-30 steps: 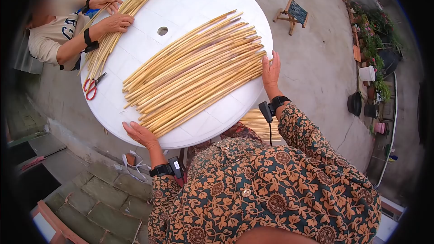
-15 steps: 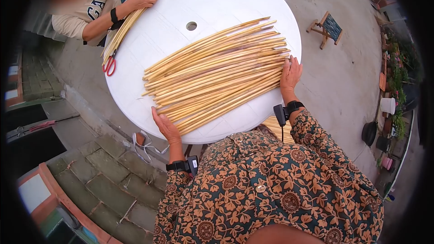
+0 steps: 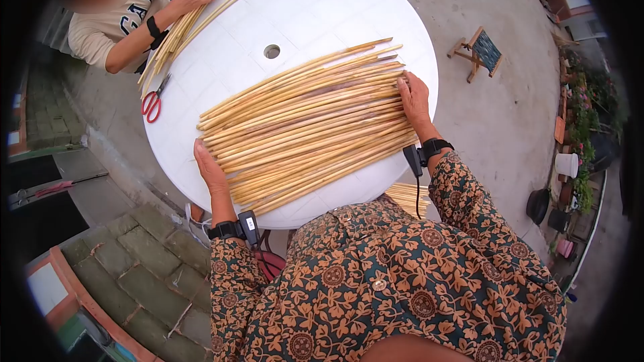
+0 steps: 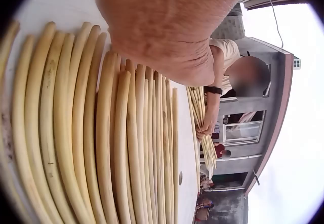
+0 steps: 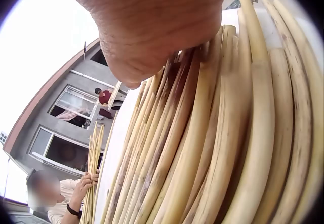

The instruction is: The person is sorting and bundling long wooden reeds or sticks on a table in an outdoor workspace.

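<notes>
A wide layer of long pale-yellow reed-like stalks (image 3: 302, 121) lies side by side on the white round table (image 3: 362, 0). My left hand (image 3: 211, 171) rests with straight fingers along their left ends. At the opposite side my right hand (image 3: 416, 102) lies against the right ends, fingers extended and thumb side near the stalks. In the left wrist view, that hand (image 4: 157, 32) covers the tips of some stalks. The right wrist view has the hand (image 5: 147, 27) over the stalk ends, its fingertips mostly hidden.
Across the table another person (image 3: 137, 17) handles a second bundle of stalks (image 3: 176, 39). Red-handled scissors (image 3: 152, 104) lie near the left edge. The table has a centre hole (image 3: 272, 51). A folding stool (image 3: 479, 53) stands on the ground beyond; more stalks (image 3: 406, 198) lie below the table.
Both my hands have moved farther up along the stalk ends, away from my body. The near left ends look more even. Across the table, a few stalks now lie apart from the other person's bundle.
</notes>
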Available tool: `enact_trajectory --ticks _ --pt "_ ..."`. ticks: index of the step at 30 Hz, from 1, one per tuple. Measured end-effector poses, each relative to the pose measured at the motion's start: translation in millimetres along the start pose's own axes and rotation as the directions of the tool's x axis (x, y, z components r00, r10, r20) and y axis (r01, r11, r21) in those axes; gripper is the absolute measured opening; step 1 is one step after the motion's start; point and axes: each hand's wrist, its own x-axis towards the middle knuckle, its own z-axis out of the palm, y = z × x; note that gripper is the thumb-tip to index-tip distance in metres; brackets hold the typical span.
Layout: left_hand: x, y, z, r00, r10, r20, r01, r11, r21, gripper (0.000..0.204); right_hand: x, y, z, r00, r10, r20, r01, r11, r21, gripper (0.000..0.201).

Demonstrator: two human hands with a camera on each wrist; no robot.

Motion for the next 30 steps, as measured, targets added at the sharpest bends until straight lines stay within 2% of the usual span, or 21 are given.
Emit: enact_trajectory --ticks 1,3,5,6,8,11,12,15,16,19,21,23,24,26,27,28,29,30 --pt "-3 -4 -2 1.000 0.010 0.010 -0.010 0.998 0.057 0.063 -1 -5 -3 0.998 0.013 -0.057 -0.017 0.997 -0.072 0.054" --pt "10 -9 -16 0.993 0.016 -0.115 -0.007 0.997 0.076 0.062 -2 -14 -10 0.985 0.029 -0.171 -0.065 0.976 -0.209 0.054" --pt "27 -14 -30 0.977 0.038 -0.211 -0.016 0.995 0.103 0.063 19 -13 -15 0.978 -0.008 -0.207 -0.009 0.997 -0.081 0.055" --pt "32 1 -25 0.972 -0.111 -0.209 0.090 0.990 -0.110 0.065 31 -15 -17 0.974 -0.014 -0.224 0.009 1.000 -0.022 0.055" --pt "40 9 -13 0.987 -0.092 -0.132 0.076 0.989 -0.123 0.067 54 -13 -17 0.966 -0.041 -0.254 0.054 0.998 0.042 0.056" --pt "36 16 11 0.999 -0.029 0.029 0.033 0.987 -0.159 0.068 66 -2 -23 0.995 0.092 -0.036 -0.086 0.985 0.152 0.057" --pt "31 19 19 0.996 -0.001 0.089 0.016 0.985 -0.175 0.068 64 -3 -20 0.998 0.037 -0.042 -0.031 0.991 0.134 0.056" --pt "18 31 17 0.997 0.042 0.067 -0.035 0.994 -0.102 0.066 51 -7 -25 0.989 -0.013 -0.148 0.020 0.999 0.049 0.055" --pt "22 36 13 0.997 0.070 0.012 -0.069 0.994 -0.084 0.065 57 -11 -31 0.981 0.030 -0.193 -0.023 0.999 0.039 0.053" --pt "55 41 9 0.997 0.077 0.017 -0.076 0.996 -0.050 0.066 89 -17 -41 0.956 -0.114 -0.271 0.088 0.990 -0.106 0.050" --pt "71 46 17 0.977 0.183 0.106 -0.196 0.972 0.128 0.063 112 -24 -40 0.976 -0.132 -0.172 0.105 0.982 -0.159 0.053" --pt "80 53 31 0.931 0.280 0.234 -0.341 0.896 0.284 0.062 123 -32 -38 0.993 -0.106 -0.055 0.091 0.968 -0.233 0.056" --pt "75 59 33 0.920 0.212 0.330 -0.352 0.818 0.454 0.063 123 -36 -37 0.991 -0.124 0.053 0.133 0.956 -0.260 0.056" --pt "66 70 36 0.885 0.024 0.465 -0.396 0.564 0.724 0.064 109 -42 -33 0.973 -0.094 0.210 0.168 0.914 -0.369 0.055" --pt "65 75 36 0.897 0.065 0.438 -0.401 0.540 0.740 0.064 103 -48 -33 0.956 -0.071 0.285 0.191 0.888 -0.418 0.054" --pt "66 81 36 0.906 0.106 0.411 -0.403 0.515 0.756 0.065 105 -52 -33 0.954 -0.057 0.294 0.179 0.896 -0.407 0.052" --pt "68 87 36 0.912 0.147 0.384 -0.404 0.491 0.772 0.066 107 -57 -33 0.961 -0.110 0.253 0.208 0.892 -0.402 0.052" --pt "68 97 42 0.896 0.173 0.408 -0.434 0.529 0.729 0.067 105 -69 -33 0.962 -0.157 0.223 0.237 0.885 -0.400 0.053"
